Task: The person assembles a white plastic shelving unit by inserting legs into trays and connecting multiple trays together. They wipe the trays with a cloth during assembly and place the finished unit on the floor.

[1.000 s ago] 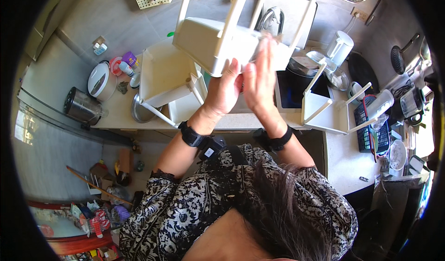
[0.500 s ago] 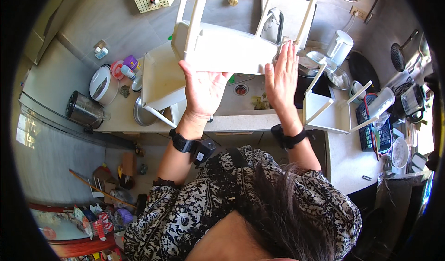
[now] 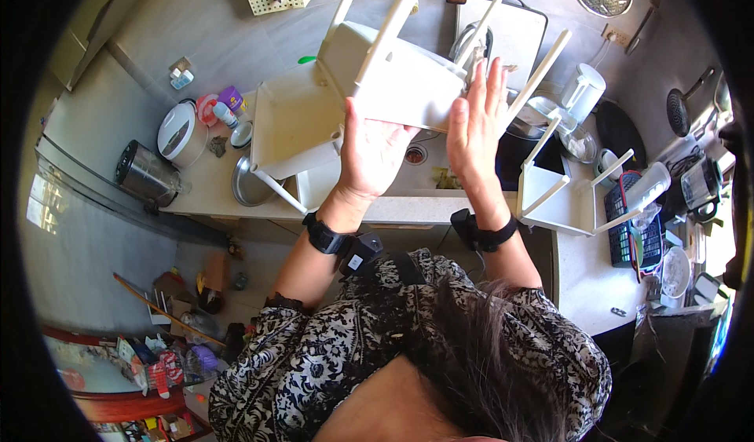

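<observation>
I hold a white legged shelf (image 3: 412,85) up over the sink (image 3: 397,179), its legs slanting upward. My left hand (image 3: 369,155) grasps its lower edge, fingers partly hidden; my right hand (image 3: 476,136), fingers straight, rests against its right end. Leftward sits a second shelf (image 3: 287,132); rightward, an upturned third shelf (image 3: 577,206) near a blue basket (image 3: 623,234).

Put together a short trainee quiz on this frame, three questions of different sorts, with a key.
1. Multiple choice: the left hand is at the lower edge of
A) a blue basket
B) the large white legged rack
C) a wooden spatula

2. True or false: the right hand is raised, its fingers pointing away from the person.

3. Fill in the blank: the wristbands are ____ in colour.

Key: 1. B; 2. True; 3. black.
</observation>
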Demonstrator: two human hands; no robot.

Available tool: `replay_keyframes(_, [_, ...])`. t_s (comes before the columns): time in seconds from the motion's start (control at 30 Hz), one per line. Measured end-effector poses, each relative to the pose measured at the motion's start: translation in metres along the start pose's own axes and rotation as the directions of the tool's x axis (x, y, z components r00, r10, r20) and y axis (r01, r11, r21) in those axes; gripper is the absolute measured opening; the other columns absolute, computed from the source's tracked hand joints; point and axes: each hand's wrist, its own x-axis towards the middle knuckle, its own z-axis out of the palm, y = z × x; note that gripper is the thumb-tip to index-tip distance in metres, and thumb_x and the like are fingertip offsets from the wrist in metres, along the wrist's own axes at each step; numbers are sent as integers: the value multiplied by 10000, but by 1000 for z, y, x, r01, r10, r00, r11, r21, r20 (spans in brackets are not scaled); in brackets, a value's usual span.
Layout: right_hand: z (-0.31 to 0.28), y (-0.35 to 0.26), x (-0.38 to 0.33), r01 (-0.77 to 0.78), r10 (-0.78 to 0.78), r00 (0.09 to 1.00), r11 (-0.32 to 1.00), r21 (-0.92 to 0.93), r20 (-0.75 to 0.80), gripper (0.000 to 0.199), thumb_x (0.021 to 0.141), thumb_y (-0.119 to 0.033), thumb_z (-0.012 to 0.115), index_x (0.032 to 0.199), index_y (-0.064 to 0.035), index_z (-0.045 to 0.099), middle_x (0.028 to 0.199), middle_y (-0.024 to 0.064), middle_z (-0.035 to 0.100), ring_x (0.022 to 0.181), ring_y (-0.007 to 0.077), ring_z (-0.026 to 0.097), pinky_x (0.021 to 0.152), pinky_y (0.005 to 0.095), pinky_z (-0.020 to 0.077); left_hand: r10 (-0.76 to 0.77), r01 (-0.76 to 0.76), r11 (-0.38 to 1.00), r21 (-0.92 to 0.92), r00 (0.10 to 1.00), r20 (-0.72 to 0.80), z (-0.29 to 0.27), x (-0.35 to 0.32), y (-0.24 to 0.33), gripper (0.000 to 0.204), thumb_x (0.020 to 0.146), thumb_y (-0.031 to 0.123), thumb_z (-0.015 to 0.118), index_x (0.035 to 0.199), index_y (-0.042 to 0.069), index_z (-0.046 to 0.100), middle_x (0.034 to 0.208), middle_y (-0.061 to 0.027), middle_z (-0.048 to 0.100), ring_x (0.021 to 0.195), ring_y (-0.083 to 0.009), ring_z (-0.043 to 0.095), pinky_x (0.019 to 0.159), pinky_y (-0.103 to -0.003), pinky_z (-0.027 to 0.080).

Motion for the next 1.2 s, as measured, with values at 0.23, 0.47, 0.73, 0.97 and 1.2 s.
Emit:
replay_keyframes(0.23, [24, -34, -26, 323, -349, 913, 935, 148, 211, 723, 939, -556, 417, 1455, -50, 402, 1543, 191, 291, 1436, 430, 208, 1165, 530, 125, -28, 24, 991, 128, 999, 28, -8, 0, -6, 800, 981, 648, 209, 1478, 28, 304, 1498, -127, 379, 1365, -239, 380, 1142, -376, 287])
replay_keyframes(0.47, [0, -17, -47, 463, -435, 829, 886, 5, 352, 609, 950, -545, 410, 1420, -165, 491, 1511, 98, 381, 1427, 288, 292, 1186, 458, 132, -101, 101, 994, -30, 995, -1, -17, -12, 3, 858, 927, 732, 221, 1438, 58, 369, 1406, -154, 486, 1281, -293, 483, 1081, -451, 383])
replay_keyframes(0.73, [-3, 17, -25, -79, 100, 993, 955, 287, -59, 562, 1032, -376, 267, 1425, -8, 429, 1507, 235, 329, 1391, 406, 317, 1161, 466, 189, -9, 5, 998, 67, 998, 60, -19, -12, -1, 739, 921, 591, 481, 1406, 36, 431, 1365, -131, 529, 1290, -285, 470, 1098, -468, 347])
replay_keyframes(0.97, [-8, 2, -6, 74, -328, 883, 803, 591, 335, 655, 1024, -501, 250, 1483, -44, 351, 1554, 172, 291, 1456, 335, 220, 1181, 452, 138, -70, 77, 995, 59, 991, -111, -39, -22, -11, 585, 903, 454, 547, 1275, 2, 546, 1264, -110, 597, 1180, -224, 547, 1032, -379, 395])
replay_keyframes(1.2, [34, 52, -41, -418, 134, 832, 789, 450, 538, 567, 1056, -349, 309, 1509, -15, 245, 1549, 179, 279, 1435, 293, 254, 1164, 373, 213, -51, 54, 986, 156, 998, -25, -54, -34, 10, 518, 879, 365, 547, 1214, -30, 568, 1154, -114, 626, 1088, -219, 562, 992, -363, 402])
